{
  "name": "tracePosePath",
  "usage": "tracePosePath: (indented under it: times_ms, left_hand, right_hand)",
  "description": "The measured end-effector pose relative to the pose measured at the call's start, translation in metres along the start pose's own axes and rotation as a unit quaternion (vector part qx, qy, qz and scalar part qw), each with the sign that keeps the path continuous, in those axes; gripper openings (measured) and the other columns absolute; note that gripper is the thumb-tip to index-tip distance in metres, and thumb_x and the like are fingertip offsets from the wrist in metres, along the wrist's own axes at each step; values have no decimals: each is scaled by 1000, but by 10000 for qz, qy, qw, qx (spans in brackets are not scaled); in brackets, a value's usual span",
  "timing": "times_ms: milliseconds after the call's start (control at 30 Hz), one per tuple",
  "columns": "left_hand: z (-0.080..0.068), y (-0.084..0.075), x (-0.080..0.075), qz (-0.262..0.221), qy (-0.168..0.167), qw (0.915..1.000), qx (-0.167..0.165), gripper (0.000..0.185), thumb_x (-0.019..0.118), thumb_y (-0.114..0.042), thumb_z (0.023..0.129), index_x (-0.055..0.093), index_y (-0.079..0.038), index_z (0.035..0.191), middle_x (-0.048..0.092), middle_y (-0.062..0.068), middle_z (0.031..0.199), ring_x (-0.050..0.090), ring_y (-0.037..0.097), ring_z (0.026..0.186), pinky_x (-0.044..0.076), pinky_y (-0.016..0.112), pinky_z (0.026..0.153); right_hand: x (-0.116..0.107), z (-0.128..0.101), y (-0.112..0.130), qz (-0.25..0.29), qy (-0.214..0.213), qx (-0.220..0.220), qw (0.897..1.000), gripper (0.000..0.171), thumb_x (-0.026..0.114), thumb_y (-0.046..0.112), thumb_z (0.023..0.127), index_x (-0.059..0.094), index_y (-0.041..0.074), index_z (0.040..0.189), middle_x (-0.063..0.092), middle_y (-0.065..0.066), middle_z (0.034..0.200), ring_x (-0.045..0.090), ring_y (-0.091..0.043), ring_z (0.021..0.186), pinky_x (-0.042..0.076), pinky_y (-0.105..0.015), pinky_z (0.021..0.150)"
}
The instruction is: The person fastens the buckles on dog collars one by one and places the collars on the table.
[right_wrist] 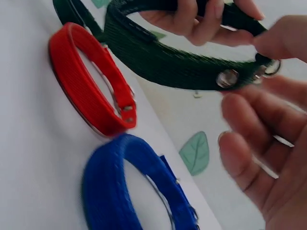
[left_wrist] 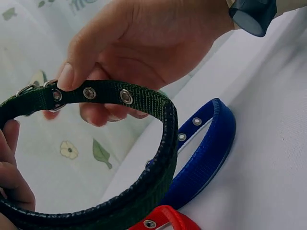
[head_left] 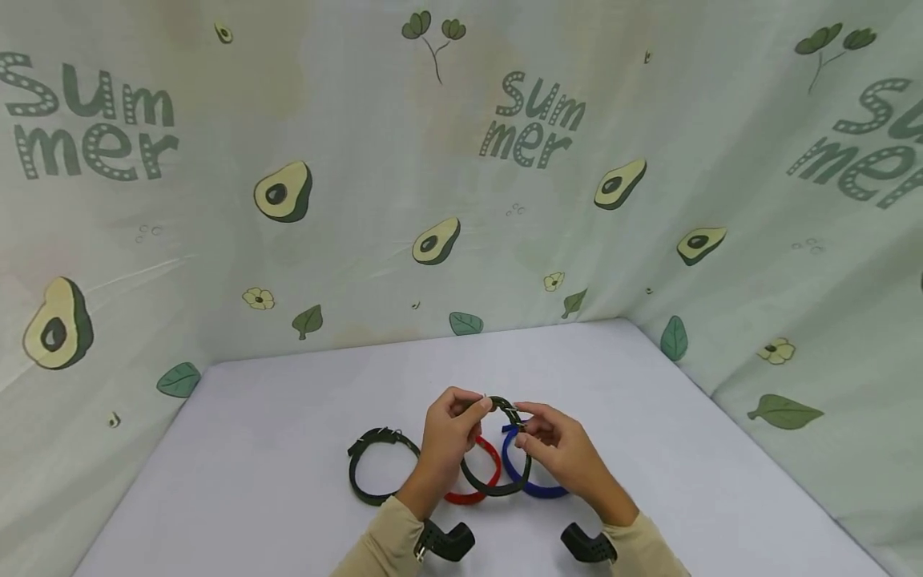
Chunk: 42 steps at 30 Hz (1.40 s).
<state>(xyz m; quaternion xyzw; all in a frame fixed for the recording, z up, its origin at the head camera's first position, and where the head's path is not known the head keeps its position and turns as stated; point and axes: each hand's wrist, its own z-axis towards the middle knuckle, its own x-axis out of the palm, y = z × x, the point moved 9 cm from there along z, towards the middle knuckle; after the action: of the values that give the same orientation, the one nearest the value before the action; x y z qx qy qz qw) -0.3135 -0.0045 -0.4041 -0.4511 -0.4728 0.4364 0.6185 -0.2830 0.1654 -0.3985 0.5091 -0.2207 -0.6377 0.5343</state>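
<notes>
Both hands hold up a dark green webbing collar (head_left: 497, 490), closed into a loop, above the table. My left hand (head_left: 449, 433) grips the upper part of the band between thumb and fingers. At the metal buckle, my right hand (head_left: 561, 447) pinches the strap; in the left wrist view its thumb (left_wrist: 67, 76) presses beside the metal eyelets. Behind and below the raised loop lie a red collar (head_left: 465, 498) and a blue collar (head_left: 544, 491), both partly covered in the head view. Left of the left hand lies another dark collar (head_left: 353, 473) with its buckle at the back.
The collars lie on a white table (head_left: 288, 449). A pale curtain (head_left: 346, 120) printed with avocados and leaves hangs behind it and along the right side. Black devices (head_left: 449, 542) sit on both wrists, close over the front of the table.
</notes>
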Motion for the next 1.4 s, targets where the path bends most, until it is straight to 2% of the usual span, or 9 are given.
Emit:
tracePosePath:
  times_ms: [267, 433, 567, 733, 800, 967, 1233, 1333, 1400]
  left_hand:
    - [3, 4, -6, -117, -174, 9998, -65, 29, 74, -22, 93, 61, -1, 107, 73, 12, 100, 58, 14, 70, 48, 23, 56]
    - [9, 14, -1, 117, -55, 9994, -325, 26, 72, -22, 94, 61, -1, 106, 74, 12, 102, 69, 20, 81, 57, 33, 70]
    - [13, 20, 8, 900, 178, 9946, -484, 23, 73, -20, 93, 62, -4, 106, 72, 8, 95, 69, 20, 82, 58, 35, 72]
    - [15, 25, 23, 1751, 406, 9829, -390, 24, 77, -15, 89, 62, -6, 107, 68, 2, 91, 67, 18, 75, 58, 32, 63]
    - [16, 28, 28, 1789, 383, 9824, -381, 24, 77, -13, 89, 62, -6, 107, 67, 2, 91, 68, 21, 71, 58, 32, 61]
    - [23, 33, 35, 1540, 109, 9869, -468, 24, 75, -10, 89, 61, -5, 108, 65, 5, 88, 67, 21, 62, 59, 33, 62]
    - [32, 42, 47, 1262, -133, 9901, -605, 23, 75, -8, 89, 61, -3, 107, 64, 6, 87, 64, 11, 57, 57, 28, 59]
    - [34, 44, 56, 1497, -66, 9871, -563, 22, 76, -11, 88, 61, -5, 104, 64, 3, 84, 64, 11, 59, 56, 27, 59]
    - [36, 43, 62, 2040, -72, 9780, -439, 21, 77, -16, 88, 63, -9, 101, 65, -1, 82, 62, 8, 63, 53, 26, 60]
  right_hand:
    - [-3, 5, -16, -205, 635, 667, 9955, 39, 70, 22, 95, 61, -5, 123, 69, -2, 81, 60, -15, 62, 52, -29, 56]
    - [-26, 4, -31, 111, -63, 1135, 9935, 36, 72, 17, 93, 60, -3, 121, 67, -10, 85, 54, -15, 54, 48, -29, 48]
    - [-48, -1, -42, 202, -732, 1315, 9884, 29, 70, 12, 94, 61, -1, 117, 65, -17, 89, 52, -16, 53, 43, -26, 46]
    - [-69, -8, -56, -83, -1344, 1591, 9780, 28, 71, 27, 95, 64, 4, 111, 70, -11, 92, 64, -23, 80, 47, -25, 63]
    - [-74, -9, -62, -167, -1431, 1788, 9733, 31, 71, 32, 95, 65, 5, 110, 72, -9, 94, 62, -21, 84, 47, -26, 65]
    - [-80, -11, -76, -104, -1228, 2173, 9683, 36, 70, 31, 96, 64, 2, 117, 71, -14, 99, 50, -15, 62, 46, -28, 52]
    - [-90, -19, -80, -294, -1062, 2204, 9692, 35, 65, 15, 98, 58, -3, 127, 70, -16, 92, 56, -18, 56, 50, -29, 52]
    - [-102, -21, -81, -637, -1455, 2222, 9620, 34, 66, 18, 98, 60, -1, 126, 69, -18, 92, 57, -18, 59, 50, -28, 53]
    - [-108, -23, -84, -983, -1602, 2295, 9550, 32, 66, 20, 98, 63, 0, 123, 69, -16, 93, 57, -17, 63, 49, -26, 54]
